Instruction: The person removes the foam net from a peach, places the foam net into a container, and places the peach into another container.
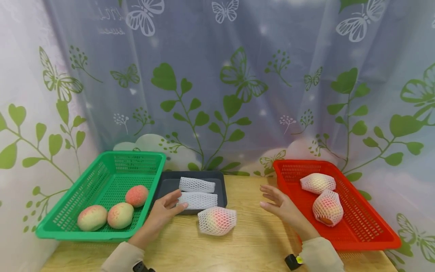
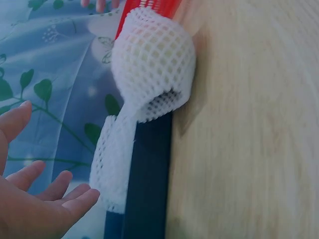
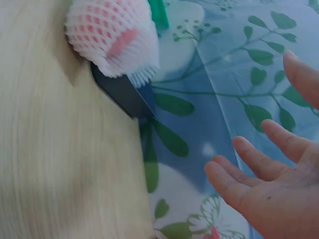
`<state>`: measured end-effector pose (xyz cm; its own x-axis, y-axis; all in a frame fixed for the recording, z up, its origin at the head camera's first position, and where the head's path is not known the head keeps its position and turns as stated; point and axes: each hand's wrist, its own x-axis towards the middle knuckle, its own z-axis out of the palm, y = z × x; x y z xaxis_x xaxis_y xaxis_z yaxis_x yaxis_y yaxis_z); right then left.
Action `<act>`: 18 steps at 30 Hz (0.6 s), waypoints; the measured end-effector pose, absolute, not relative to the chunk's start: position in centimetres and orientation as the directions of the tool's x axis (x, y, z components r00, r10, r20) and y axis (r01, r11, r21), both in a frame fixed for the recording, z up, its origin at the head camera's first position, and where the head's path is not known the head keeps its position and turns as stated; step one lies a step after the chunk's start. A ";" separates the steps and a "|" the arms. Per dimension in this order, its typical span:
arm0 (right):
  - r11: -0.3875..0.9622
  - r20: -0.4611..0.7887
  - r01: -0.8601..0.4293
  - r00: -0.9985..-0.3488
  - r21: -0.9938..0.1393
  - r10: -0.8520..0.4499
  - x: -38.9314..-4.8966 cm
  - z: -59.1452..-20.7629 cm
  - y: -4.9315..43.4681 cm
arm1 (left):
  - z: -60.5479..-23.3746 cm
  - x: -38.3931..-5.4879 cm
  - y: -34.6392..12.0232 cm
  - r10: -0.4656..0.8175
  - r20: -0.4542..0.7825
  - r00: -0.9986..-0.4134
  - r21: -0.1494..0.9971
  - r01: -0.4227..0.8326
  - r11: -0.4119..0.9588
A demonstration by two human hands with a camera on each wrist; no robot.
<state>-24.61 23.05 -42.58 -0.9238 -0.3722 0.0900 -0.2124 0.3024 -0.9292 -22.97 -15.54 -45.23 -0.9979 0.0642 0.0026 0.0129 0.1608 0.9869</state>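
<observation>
A peach in a white foam net sleeve (image 1: 217, 221) lies on the table just in front of the dark tray (image 1: 222, 189); the left wrist view shows one open end of its netting (image 2: 154, 64). Over the tray's left front part is my left hand (image 1: 163, 211), fingers spread and holding nothing. Two flat foam net sleeves (image 1: 197, 185) lie in the tray, partly behind that hand's fingertips. My right hand (image 1: 285, 209) hovers beside the red basket's left side, its fingers loosely extended around nothing, as the right wrist view also shows.
On the left stands a green basket (image 1: 98, 236) with three bare peaches (image 1: 120, 215) inside. The red basket (image 1: 367, 245) at the right contains two net-wrapped peaches (image 1: 327, 207). A patterned curtain (image 1: 204, 75) hangs behind the wooden table (image 1: 251, 241).
</observation>
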 end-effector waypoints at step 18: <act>0.263 0.020 -0.161 -0.883 -0.951 -0.468 -25.4 -46.7 16.8 | -49.0 -22.0 -11.3 0.079 0.043 -0.996 0.997 0.048 0.066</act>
